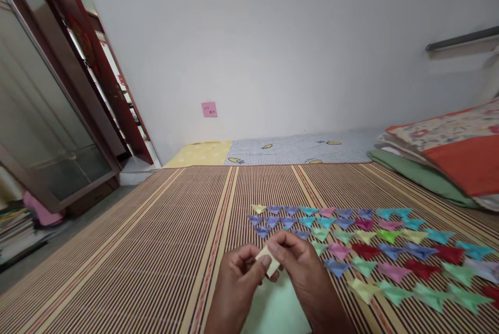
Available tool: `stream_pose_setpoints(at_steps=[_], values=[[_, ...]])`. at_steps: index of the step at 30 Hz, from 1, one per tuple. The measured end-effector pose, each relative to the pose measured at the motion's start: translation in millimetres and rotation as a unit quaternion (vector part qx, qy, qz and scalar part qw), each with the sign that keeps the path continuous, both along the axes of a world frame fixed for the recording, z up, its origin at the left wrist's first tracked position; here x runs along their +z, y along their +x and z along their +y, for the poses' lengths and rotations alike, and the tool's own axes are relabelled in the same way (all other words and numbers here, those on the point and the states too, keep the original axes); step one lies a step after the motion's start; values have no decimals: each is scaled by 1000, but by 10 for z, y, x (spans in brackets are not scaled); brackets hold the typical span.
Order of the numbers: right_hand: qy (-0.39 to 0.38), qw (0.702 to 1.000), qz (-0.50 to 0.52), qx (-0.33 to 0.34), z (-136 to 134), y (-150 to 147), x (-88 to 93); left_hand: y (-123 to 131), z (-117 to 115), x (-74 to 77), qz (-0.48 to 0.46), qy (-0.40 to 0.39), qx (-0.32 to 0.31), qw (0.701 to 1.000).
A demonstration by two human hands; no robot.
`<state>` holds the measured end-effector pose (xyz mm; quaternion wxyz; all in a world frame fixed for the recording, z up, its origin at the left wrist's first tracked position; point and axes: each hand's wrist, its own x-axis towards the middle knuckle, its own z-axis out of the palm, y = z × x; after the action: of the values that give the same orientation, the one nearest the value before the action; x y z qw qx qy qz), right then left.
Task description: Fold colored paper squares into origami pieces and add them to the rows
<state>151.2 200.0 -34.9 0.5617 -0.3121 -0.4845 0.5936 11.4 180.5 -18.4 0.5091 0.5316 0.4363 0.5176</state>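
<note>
Both my hands meet low in the middle of the view and pinch one small pale yellow piece of folded paper (268, 260). My left hand (238, 282) grips its near left edge with thumb and fingers. My right hand (301, 267) pinches its upper right side. Under my hands lies a pale green sheet of paper (277, 309) on the striped mat (148, 251). Just beyond and to the right, several small folded paper shapes (366, 251) in purple, blue, green, pink, red and yellow lie in rows on the mat.
A white wall (280, 53) with a pink note (209, 109) stands ahead. Folded bedding (448, 162) lies at the right. A glass-doored cabinet (47, 115) and stacked books (15, 225) are at the left. A checked and yellow sheet (273, 151) lies past the mat.
</note>
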Motion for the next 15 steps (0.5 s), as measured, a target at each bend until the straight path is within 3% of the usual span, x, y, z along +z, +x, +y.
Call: stream_pose_setpoints(at_steps=[3, 6, 9, 15], values=[[66, 995, -60, -35, -15, 45, 29, -17, 15, -38, -43, -2, 47, 998], [180, 970, -155, -55, -48, 80, 104, -13, 11, -58, -99, 10, 96, 990], [228, 950, -204, -65, -79, 71, 168, -2, -11, -62, -97, 53, 133, 985], [236, 945, -196, -113, -73, 42, 149, -48, -44, -13, -40, 60, 92, 993]])
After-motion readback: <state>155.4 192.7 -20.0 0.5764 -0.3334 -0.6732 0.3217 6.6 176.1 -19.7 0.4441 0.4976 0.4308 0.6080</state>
